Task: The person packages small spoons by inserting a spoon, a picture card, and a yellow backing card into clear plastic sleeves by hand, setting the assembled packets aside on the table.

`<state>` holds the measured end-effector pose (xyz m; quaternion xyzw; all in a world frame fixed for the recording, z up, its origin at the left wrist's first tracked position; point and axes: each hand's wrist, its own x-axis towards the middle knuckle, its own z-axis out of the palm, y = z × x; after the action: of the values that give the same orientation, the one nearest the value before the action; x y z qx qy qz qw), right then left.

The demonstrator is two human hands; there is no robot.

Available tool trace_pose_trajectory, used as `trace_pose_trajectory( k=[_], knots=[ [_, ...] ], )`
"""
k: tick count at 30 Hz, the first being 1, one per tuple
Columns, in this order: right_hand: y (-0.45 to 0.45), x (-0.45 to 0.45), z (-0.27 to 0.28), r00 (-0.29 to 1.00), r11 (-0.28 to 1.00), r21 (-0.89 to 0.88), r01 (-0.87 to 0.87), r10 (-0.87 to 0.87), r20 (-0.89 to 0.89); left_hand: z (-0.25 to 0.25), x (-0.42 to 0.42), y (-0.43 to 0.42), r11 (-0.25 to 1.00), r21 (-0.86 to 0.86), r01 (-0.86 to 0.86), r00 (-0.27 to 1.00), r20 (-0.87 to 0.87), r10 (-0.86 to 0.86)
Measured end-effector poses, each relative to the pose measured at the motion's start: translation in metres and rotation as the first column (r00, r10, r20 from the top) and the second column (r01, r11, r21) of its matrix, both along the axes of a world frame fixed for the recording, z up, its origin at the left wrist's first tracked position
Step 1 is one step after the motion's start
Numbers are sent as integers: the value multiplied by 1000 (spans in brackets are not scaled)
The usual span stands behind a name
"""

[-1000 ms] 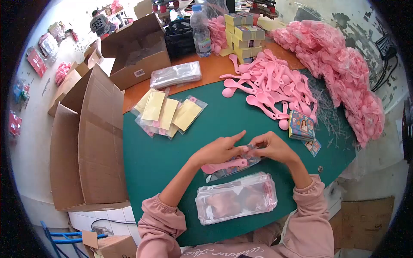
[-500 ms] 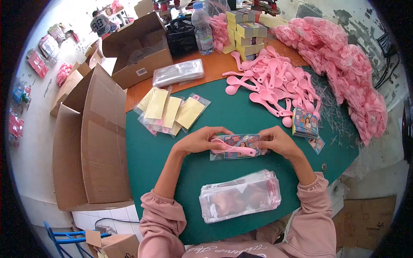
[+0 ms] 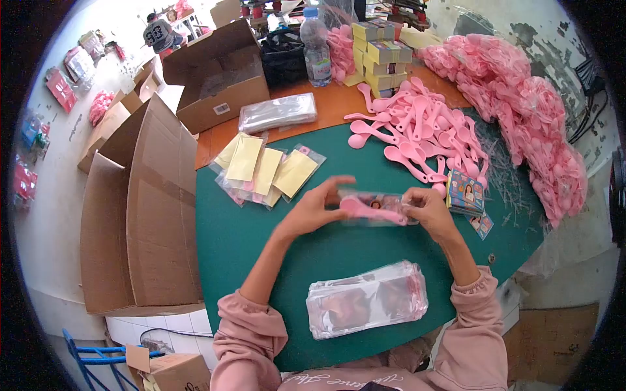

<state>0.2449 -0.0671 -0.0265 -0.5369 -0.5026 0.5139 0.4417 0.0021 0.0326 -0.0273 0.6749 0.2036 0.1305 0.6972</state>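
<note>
Above the green table top [image 3: 241, 254], the right hand [image 3: 427, 208] is clamped with thumb and fingers on the right end of a small clear bag [image 3: 381, 203]. A pink spoon [image 3: 373, 212] and a picture card [image 3: 391, 199] show in this bag, a little blurred. The left hand [image 3: 319, 205] is at the other end, its thumb and fingers spread apart; I cannot tell if the thumb touches the bag.

Just beside the right hand stands a pile of cards [image 3: 465, 191], with one loose card [image 3: 481, 226] below it, so this side is narrow. Behind lies a heap of pink spoons [image 3: 420, 133], and further right a long plastic sack [image 3: 521, 111], full of pink. To the upper left are yellow-backed packets [image 3: 264, 169], overlapping one another. On the orange part behind, I see a bottle [image 3: 317, 55].

A tall carton [image 3: 160, 215] stands against the left edge of the table. Between it and the left forearm, a wide band of green shows. Another band lies between the hands and the bag stack [image 3: 367, 300], which rests near the person's edge.
</note>
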Motion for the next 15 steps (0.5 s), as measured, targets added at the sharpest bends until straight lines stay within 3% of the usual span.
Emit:
trace_pose_trajectory(
  k=[1,2,3,4,5,6,7,8,9,10,11,12,13,15],
  knots=[
    [1,0,2,996,994,92,61,-66,53,-2,6,-7,923,257,-286,955,2,296],
    [0,-2,6,996,994,94,58,-64,57,-3,10,-13,706,482,-519,828,77,556],
    [-1,-7,12,989,984,175,33,-58,137,-1,11,-19,704,483,-521,827,82,556],
    [-1,-12,17,975,968,251,2,-58,217,3,12,-26,857,-45,-514,856,43,515],
    [0,-14,21,974,967,254,0,-57,217,6,12,-30,745,-560,-363,887,38,460],
    [1,-16,23,969,922,326,-208,148,200,5,16,-33,654,-721,-229,900,100,425],
    [1,-18,24,917,828,395,-397,346,196,3,17,-35,653,-721,-230,900,98,425],
    [1,-23,25,963,880,394,-266,231,135,0,19,-37,755,-573,-319,900,65,430],
    [4,-27,23,964,881,393,-265,229,136,-4,20,-38,829,-402,-389,898,36,439],
    [10,-30,19,982,955,288,-73,18,189,-10,18,-35,848,-385,-364,912,38,409],
    [15,-33,14,947,972,192,137,-185,262,-10,18,-36,849,-387,-360,913,39,406],
    [19,-36,11,966,987,80,141,-155,207,-9,18,-36,816,-485,-316,918,60,392],
    [23,-39,8,966,986,82,143,-157,204,-7,18,-36,774,-574,-269,921,81,380],
    [30,-45,2,986,992,-109,69,-84,-141,2,16,-40,765,-581,-277,923,59,379]
  ],
)
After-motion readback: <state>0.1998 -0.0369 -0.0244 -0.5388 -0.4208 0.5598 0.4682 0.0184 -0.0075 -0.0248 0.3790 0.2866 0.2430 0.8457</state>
